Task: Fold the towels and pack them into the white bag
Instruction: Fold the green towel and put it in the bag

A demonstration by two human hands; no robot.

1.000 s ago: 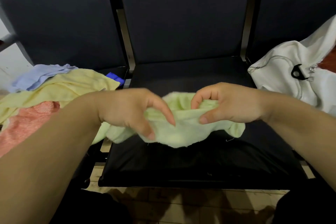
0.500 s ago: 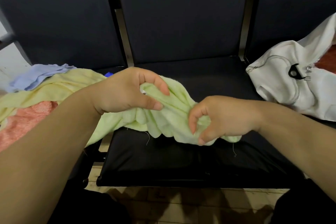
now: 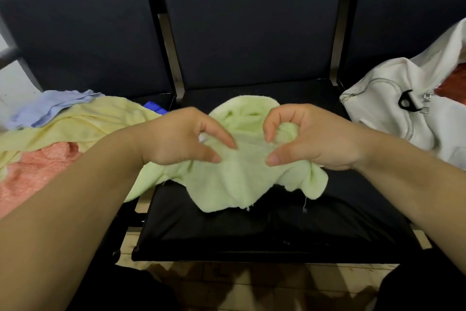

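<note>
Both hands drew level since earlier frame; left hand (image 3: 176,138) and right hand (image 3: 317,136) each pinched green towel (image 3: 237,179) over black seat (image 3: 252,230).

Dim, soft indoor light, wide-angle bending at the edges, slight softness, faint glare on dark vinyl.
</note>
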